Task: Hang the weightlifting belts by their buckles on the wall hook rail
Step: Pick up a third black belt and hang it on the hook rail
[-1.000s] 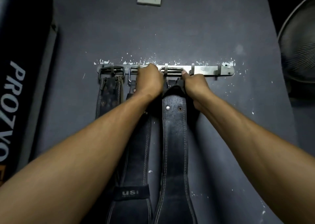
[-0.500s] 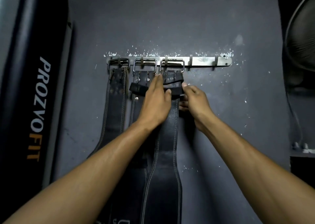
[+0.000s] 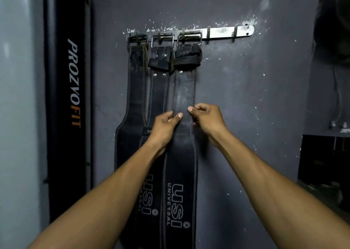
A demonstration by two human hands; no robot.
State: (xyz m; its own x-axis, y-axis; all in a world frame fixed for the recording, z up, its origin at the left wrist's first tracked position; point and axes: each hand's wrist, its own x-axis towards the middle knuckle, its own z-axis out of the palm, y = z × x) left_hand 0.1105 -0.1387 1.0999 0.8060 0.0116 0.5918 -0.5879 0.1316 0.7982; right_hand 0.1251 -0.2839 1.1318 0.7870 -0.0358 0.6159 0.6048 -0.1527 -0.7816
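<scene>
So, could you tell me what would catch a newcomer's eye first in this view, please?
Three dark weightlifting belts hang side by side from their buckles on the metal hook rail at the centre of the grey wall, the two rightmost hooks bare. The left hand and right hand pinch the rightmost belt's edges midway down. At far left stands a tall black punching bag lettered PROZVOFIT.

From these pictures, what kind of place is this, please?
Probably a gym or a home workout corner. Three weightlifting belts hang by their buckles on a wall hook rail, and a tall black PROZOFIT pad, perhaps a punching bag, stands to the left.
</scene>
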